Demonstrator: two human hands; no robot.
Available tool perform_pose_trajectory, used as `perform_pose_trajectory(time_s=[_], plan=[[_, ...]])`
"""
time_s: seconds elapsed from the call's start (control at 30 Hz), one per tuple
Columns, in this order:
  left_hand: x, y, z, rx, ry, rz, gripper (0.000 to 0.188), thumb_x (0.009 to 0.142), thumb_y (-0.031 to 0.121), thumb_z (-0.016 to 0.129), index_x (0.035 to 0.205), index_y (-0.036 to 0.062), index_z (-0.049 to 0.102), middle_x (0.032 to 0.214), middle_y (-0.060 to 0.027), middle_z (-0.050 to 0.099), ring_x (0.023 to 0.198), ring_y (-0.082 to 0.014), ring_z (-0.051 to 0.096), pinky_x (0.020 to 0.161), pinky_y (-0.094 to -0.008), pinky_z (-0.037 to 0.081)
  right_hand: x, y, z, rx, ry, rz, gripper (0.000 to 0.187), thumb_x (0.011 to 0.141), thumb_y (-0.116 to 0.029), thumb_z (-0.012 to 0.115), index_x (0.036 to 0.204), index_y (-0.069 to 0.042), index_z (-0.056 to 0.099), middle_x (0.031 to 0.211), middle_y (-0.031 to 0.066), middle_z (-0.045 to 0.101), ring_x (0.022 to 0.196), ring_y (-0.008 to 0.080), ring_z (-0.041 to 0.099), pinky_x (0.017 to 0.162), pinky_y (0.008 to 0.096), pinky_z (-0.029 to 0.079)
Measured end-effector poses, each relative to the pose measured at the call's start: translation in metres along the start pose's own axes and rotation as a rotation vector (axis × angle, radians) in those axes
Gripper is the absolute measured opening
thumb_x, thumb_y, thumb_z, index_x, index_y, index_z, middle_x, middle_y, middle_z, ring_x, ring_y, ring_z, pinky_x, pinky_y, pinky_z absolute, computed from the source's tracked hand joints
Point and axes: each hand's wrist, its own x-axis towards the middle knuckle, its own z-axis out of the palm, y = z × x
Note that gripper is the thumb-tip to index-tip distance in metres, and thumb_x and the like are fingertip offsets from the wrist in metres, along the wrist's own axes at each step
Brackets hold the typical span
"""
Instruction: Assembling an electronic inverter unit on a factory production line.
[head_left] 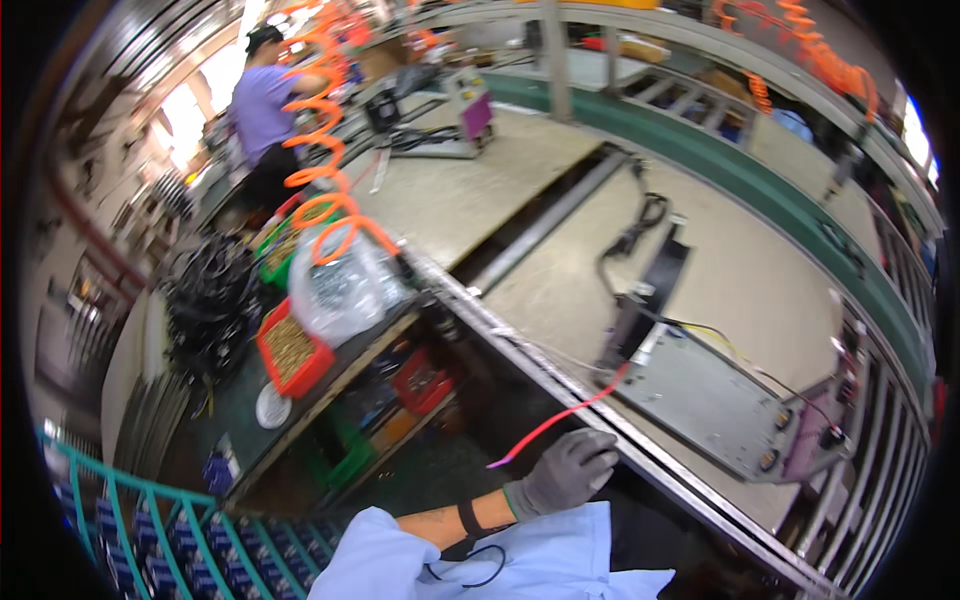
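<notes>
My left hand (pixel 568 472), in a grey glove with a black strap at the wrist, is at the near edge of the work line. Its fingers are curled in, and what they hold, if anything, is hidden. Just above it a red wire (pixel 555 420) runs over the metal edge rail, its free end hanging on my side. Beyond the hand lies a grey metal chassis plate (pixel 700 405) with a purple end panel (pixel 803 445). Against its far left side stands a long black part (pixel 655 290) with a black cable (pixel 640 230). My right hand is not in view.
To the left, a side bench carries a red bin (pixel 290 350) of small metal parts, a clear plastic bag (pixel 345 290) and black cables (pixel 215 300). An orange coiled hose (pixel 325 150) hangs above. Further back, a person in purple (pixel 265 110) stands near another chassis (pixel 470 110).
</notes>
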Motion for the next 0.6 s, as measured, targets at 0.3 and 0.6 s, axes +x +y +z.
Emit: perform_pose_trajectory(time_s=[0.3, 0.6], plan=[[-0.088, -0.056, -0.068, 0.142, 0.172, -0.36, 0.014, 0.086, 0.01, 0.067, 0.1, 0.0067, 0.065, 0.11, -0.0122, 0.064, 0.096, -0.0335, 0.062, 0.083, -0.0429, 0.052, 0.078, -0.081, -0.11, 0.445, -0.626, -0.169, 0.039, 0.084, -0.027, 0.074, 0.113, -0.004, 0.065, 0.089, 0.0093, 0.068, 0.078, 0.0199, 0.065, 0.074, 0.0343, 0.053], [-0.173, -0.099, -0.214, 0.664, 0.474, -0.574, 0.015, 0.085, 0.004, 0.059, 0.099, 0.0056, 0.062, 0.1, -0.0159, 0.063, 0.098, -0.0357, 0.063, 0.087, -0.0448, 0.051, 0.121, -0.103, -0.215, 0.478, -1.296, -0.172, 0.039, 0.083, -0.026, 0.076, 0.113, -0.004, 0.069, 0.091, 0.0111, 0.071, 0.082, 0.0196, 0.068, 0.078, 0.0332, 0.054]])
